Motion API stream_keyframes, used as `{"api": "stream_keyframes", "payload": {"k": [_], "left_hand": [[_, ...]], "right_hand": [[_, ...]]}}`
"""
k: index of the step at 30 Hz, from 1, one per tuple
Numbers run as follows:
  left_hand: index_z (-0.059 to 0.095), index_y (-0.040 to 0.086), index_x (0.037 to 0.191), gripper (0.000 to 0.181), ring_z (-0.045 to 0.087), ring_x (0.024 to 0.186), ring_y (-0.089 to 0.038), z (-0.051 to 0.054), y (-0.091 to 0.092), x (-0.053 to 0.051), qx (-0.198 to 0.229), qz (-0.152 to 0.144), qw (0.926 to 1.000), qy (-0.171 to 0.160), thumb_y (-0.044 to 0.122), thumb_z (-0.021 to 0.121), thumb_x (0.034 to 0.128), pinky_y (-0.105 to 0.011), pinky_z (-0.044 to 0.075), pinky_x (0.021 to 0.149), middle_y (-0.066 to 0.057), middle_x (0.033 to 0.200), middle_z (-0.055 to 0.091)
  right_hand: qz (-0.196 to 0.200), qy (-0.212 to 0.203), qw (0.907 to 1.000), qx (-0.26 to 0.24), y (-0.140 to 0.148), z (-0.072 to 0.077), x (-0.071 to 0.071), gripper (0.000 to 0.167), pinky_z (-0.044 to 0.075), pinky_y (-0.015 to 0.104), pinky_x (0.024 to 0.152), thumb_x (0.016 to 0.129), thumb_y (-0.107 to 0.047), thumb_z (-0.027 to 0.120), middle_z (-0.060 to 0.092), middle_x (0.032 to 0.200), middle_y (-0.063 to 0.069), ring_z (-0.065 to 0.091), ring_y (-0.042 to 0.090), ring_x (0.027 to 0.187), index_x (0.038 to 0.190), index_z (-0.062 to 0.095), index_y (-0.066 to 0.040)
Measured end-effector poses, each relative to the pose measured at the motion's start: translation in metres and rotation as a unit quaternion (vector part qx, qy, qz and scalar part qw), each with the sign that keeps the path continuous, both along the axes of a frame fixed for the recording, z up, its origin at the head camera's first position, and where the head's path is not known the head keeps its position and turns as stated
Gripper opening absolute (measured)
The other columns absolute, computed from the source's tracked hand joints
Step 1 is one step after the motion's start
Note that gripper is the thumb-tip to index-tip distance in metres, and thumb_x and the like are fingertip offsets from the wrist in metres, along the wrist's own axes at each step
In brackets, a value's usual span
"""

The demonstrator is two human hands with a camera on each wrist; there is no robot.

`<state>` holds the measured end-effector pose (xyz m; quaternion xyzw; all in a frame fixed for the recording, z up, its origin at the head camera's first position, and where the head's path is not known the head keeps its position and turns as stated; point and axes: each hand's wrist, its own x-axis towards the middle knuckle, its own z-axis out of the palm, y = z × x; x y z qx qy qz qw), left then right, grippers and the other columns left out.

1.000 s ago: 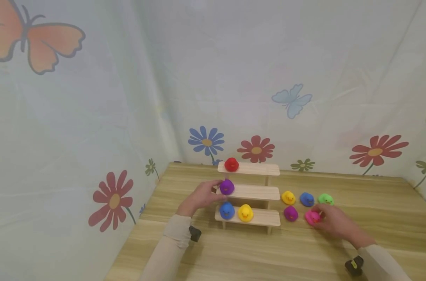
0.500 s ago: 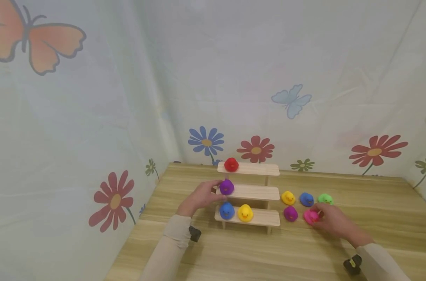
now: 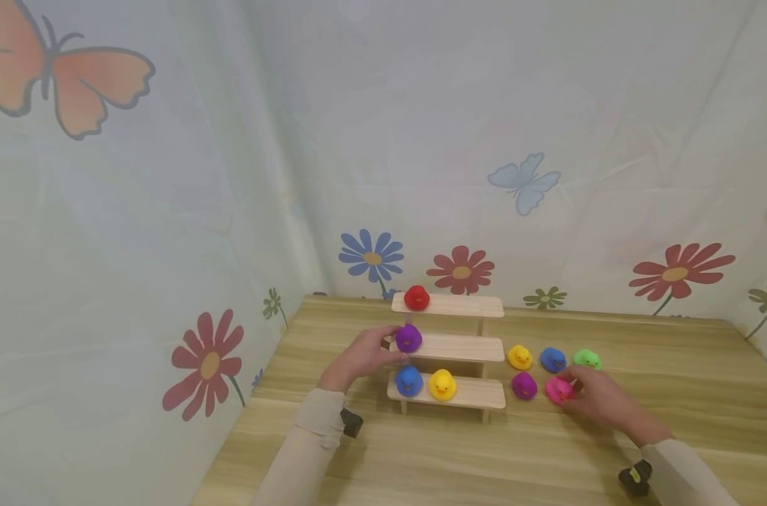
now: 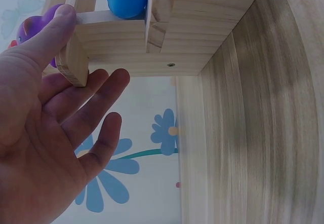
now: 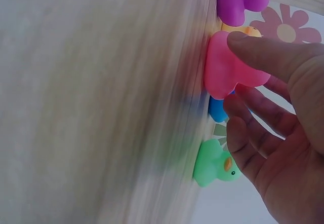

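In the head view, my left hand [image 3: 363, 356] is at the left end of the middle board of a three-tier wooden stand [image 3: 465, 347], thumb and fingers round a purple duck [image 3: 408, 339]. The left wrist view shows the thumb [image 4: 61, 24] against this duck, with other fingers beside and under the board's end. My right hand [image 3: 601, 398] pinches a pink duck [image 3: 558, 391] on the table. In the right wrist view, the thumb lies on the pink duck [image 5: 221, 67] and the lower fingers are loosely bent. A second purple duck [image 3: 524, 386] stands just left of it.
A red duck [image 3: 417, 299] sits on the top board; a blue duck [image 3: 409, 381] and a yellow duck [image 3: 443, 385] sit on the bottom one. Behind the pink duck stand yellow [image 3: 519, 357], blue [image 3: 553, 360] and green [image 3: 588, 360] ducks. A patterned curtain [image 3: 421, 140] hangs behind.
The pink duck has shifted slightly left toward the second purple duck, and my right hand has moved slightly with it. My left hand stays where it was.
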<state>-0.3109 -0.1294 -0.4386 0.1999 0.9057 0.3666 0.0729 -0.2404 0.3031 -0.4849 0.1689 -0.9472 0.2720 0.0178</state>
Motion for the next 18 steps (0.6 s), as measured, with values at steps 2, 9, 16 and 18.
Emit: {"api": "stream_keyframes", "payload": {"k": [2,9,16,18], "left_hand": [[0.05,0.017,0.136,0.065,0.057,0.104,-0.024,0.0,0.0,0.0,-0.001,-0.001,1.0,0.0,0.038,0.074,0.0792,-0.034,0.051,0.081,-0.003,0.127,0.057],[0.05,0.016,0.136,0.065,0.057,0.104,-0.024,0.0,-0.001,-0.001,-0.003,-0.001,1.0,0.003,0.038,0.074,0.0791,-0.035,0.05,0.083,-0.004,0.127,0.057],[0.05,0.017,0.135,0.065,0.057,0.103,-0.023,-0.003,0.0,-0.003,-0.008,-0.001,0.9999,0.006,0.039,0.074,0.0791,-0.034,0.05,0.083,-0.003,0.126,0.057],[0.05,0.017,0.135,0.065,0.057,0.103,-0.023,-0.003,0.0,-0.003,-0.005,-0.001,1.0,0.005,0.038,0.074,0.079,-0.034,0.051,0.082,-0.003,0.126,0.057]], "right_hand": [[-0.001,0.005,1.0,0.003,0.0,-0.001,0.0,0.041,0.05,0.034,0.07,0.069,-0.012,0.081,0.063,0.095,0.002,0.058,0.018,0.082,0.104,0.063,-0.001],[-0.012,0.045,0.9987,0.019,-0.001,0.001,0.003,0.041,0.051,0.045,0.073,0.071,-0.018,0.082,0.063,0.099,0.005,0.058,0.028,0.09,0.105,0.064,-0.004],[-0.006,0.081,0.996,0.038,-0.016,0.018,0.011,0.035,0.05,0.049,0.076,0.074,-0.02,0.08,0.063,0.099,0.007,0.058,0.03,0.092,0.102,0.066,-0.005],[-0.003,0.079,0.9958,0.046,-0.021,0.024,0.014,0.034,0.05,0.049,0.079,0.074,-0.02,0.079,0.063,0.102,0.009,0.058,0.031,0.095,0.103,0.066,-0.006]]}}
